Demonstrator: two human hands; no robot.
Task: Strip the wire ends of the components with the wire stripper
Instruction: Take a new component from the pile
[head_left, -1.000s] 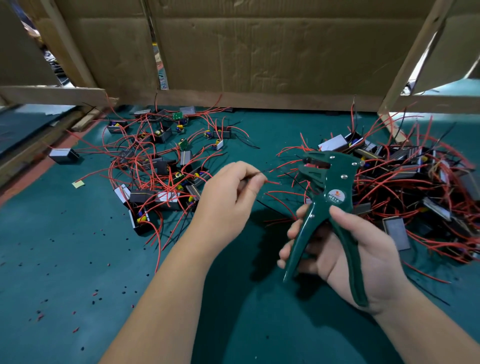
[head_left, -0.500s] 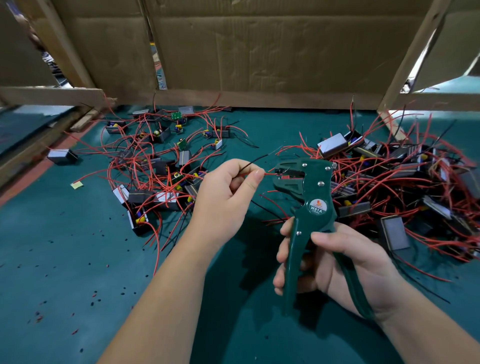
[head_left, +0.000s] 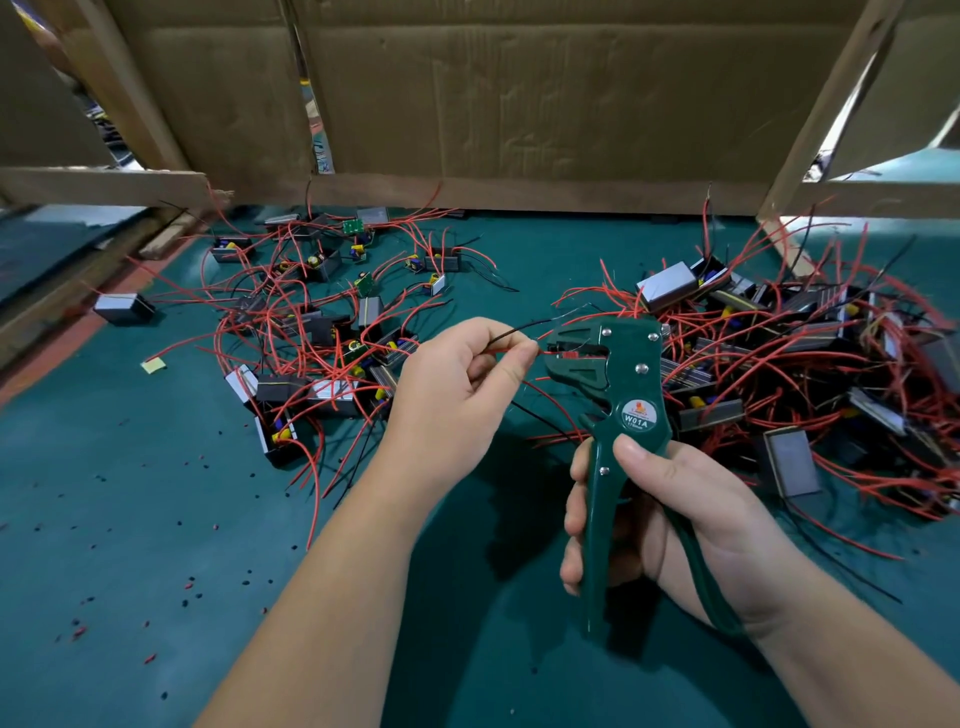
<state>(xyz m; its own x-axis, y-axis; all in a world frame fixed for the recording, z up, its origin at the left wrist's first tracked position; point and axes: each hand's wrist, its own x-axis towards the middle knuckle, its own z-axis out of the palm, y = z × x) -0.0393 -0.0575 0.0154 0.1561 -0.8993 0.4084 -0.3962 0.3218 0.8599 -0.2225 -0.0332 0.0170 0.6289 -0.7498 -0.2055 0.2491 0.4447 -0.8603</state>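
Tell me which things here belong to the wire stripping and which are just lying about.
Job: wire stripper in right hand; red wire pinched by left hand; left component pile; right component pile.
Lying about: yellow scrap; insulation bits; cardboard wall.

Illumination is even and moderately bright, coming from overhead. Soft-edged shadows fall on the green mat (head_left: 156, 519) directly below the left hand (head_left: 452, 395) and the right hand (head_left: 691, 519). Strong light overexposes the gap (head_left: 844, 119) at upper right. Small highlights show on the rivets of the wire stripper (head_left: 631, 384). Wide-angle distortion bends the edges of the cardboard wall (head_left: 519, 104). The corners are soft and the centre is sharp.
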